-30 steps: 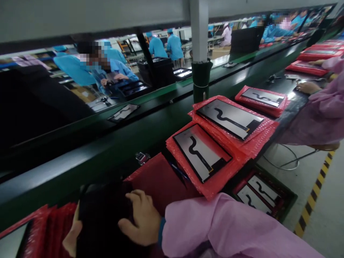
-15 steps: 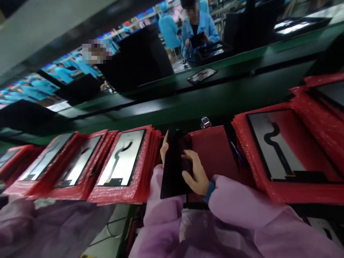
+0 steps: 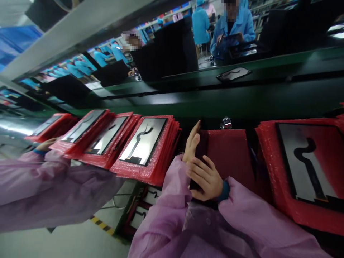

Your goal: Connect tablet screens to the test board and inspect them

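My left hand (image 3: 191, 145) is upright at the middle, seen edge-on with its fingers pointing up. A dark strip beside it appears to be the black screen panel (image 3: 203, 145), nearly edge-on and mostly hidden by shadow and my hands. My right hand (image 3: 206, 179) lies flat with fingers stretched, its fingertips crossing in front of my left wrist. Behind them is a dark red mat (image 3: 231, 154). To the left stands a stack of red bubble bags (image 3: 159, 157) topped by a display panel (image 3: 142, 143) with a curved black ribbon cable.
Another red-bag stack with a display (image 3: 309, 168) stands at the right. More stacks (image 3: 103, 141) line the left, where a co-worker's hand (image 3: 47, 144) touches one. A small shiny metal object (image 3: 226, 123) sits behind the mat. A display (image 3: 234, 73) lies on the far green ledge.
The view has swung left, shifting everything rightward. The black panel has gone from facing me to nearly edge-on. My right hand's fingers have straightened and now overlap my left wrist.
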{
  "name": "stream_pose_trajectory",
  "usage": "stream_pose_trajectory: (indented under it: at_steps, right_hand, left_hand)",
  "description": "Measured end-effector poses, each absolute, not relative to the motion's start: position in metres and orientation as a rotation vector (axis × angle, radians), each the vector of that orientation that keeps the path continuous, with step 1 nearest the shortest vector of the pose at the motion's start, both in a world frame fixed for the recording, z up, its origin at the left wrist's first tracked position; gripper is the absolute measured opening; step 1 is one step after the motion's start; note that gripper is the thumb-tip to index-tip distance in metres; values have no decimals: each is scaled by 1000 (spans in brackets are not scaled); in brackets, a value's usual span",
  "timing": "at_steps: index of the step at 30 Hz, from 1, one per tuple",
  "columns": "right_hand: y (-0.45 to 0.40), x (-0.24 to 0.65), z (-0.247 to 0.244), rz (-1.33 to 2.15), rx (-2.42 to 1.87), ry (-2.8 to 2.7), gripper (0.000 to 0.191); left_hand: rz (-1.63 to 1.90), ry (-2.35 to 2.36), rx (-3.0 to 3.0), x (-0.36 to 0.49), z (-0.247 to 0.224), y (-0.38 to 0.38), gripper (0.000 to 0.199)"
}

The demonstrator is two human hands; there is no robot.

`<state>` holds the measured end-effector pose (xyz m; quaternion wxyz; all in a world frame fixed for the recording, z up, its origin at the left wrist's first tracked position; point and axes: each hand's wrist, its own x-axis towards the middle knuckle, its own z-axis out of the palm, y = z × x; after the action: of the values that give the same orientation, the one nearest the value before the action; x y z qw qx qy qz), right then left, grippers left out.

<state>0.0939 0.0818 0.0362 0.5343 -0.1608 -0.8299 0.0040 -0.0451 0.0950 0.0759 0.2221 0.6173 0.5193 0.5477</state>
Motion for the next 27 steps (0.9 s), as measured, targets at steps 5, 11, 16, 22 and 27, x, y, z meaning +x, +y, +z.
stream_pose_trajectory:
  at_steps: [5,11,16,22,27]
  right_hand:
    - [81,94,32,-82,-455,-1862,51]
    - [77,92,33,-103,-545,-1684,42]
    - [75,94,22,-103,-707,-1676,35]
    - [75,100,2,8,-859,-1746,46]
    - [74,96,10,-7,-923,-1780,43]
  left_hand:
    - [1591,1549,1752,-54,83,100,41]
    - [1282,1936,2119,-77,25,37,31]
    - [1172,1959,2324,-59,-6,15,32]
    - [1098,1954,2430,-59,-8,16,31]
    - [1060,1969,2466,-59,-7,16,31]
